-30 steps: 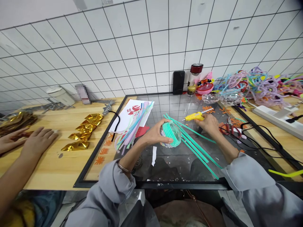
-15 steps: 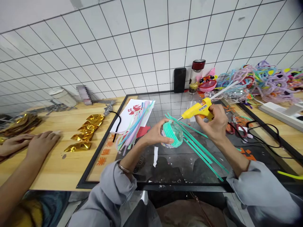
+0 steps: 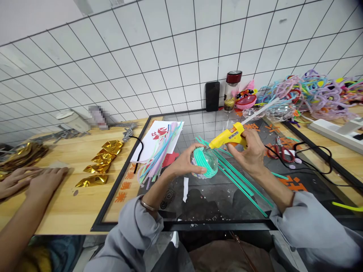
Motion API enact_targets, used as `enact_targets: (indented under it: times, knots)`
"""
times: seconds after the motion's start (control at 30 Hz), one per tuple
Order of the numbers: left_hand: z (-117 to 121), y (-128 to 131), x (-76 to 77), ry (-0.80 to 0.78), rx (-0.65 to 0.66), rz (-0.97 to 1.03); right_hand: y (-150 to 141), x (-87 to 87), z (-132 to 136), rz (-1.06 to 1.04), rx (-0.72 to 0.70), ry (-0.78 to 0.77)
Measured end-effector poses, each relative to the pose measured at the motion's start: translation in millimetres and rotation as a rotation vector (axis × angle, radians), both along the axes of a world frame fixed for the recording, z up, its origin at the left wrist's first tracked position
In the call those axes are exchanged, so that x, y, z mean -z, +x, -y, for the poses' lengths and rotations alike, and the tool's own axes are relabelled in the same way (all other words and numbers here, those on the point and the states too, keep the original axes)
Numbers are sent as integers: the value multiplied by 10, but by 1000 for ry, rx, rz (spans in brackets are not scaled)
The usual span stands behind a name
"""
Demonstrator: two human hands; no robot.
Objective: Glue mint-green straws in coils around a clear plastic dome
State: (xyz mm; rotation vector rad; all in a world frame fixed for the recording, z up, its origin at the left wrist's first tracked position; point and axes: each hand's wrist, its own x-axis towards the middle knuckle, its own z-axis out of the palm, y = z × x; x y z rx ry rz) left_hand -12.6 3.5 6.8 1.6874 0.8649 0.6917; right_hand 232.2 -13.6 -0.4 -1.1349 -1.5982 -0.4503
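Observation:
My left hand (image 3: 185, 163) is closed round a clear plastic ball (image 3: 204, 163) partly wound with teal pipe cleaner, held just above the glass table (image 3: 215, 196). My right hand (image 3: 251, 153) grips a yellow hot glue gun (image 3: 228, 138). Its nozzle points left and down and touches the top of the ball. Several loose teal pipe cleaners (image 3: 241, 183) lie on the glass under my right wrist.
A bundle of pastel pipe cleaners (image 3: 159, 153) lies on white paper. Red scissors (image 3: 279, 151), black cables and a power strip (image 3: 336, 130) sit right. A jar (image 3: 231, 90), phone (image 3: 212, 96) and coloured pipe-cleaner heap (image 3: 312, 96) line the wall. Another person's hands (image 3: 31, 179) rest near gold foil pieces (image 3: 102, 158).
My right hand picked the glue gun up off the table, lifted it and brought its nozzle left onto the ball. My left hand kept hold of the ball.

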Motion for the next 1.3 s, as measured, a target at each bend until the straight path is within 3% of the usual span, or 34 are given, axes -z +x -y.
enact_targets:
  times: [0.57, 1.3]
  knots:
    - [31, 13, -59, -11, 3, -4, -4, 22, -8, 10, -29, 11]
    - [-6, -6, -11, 22, 18, -27, 36, -6, -4, 2, -96, -32]
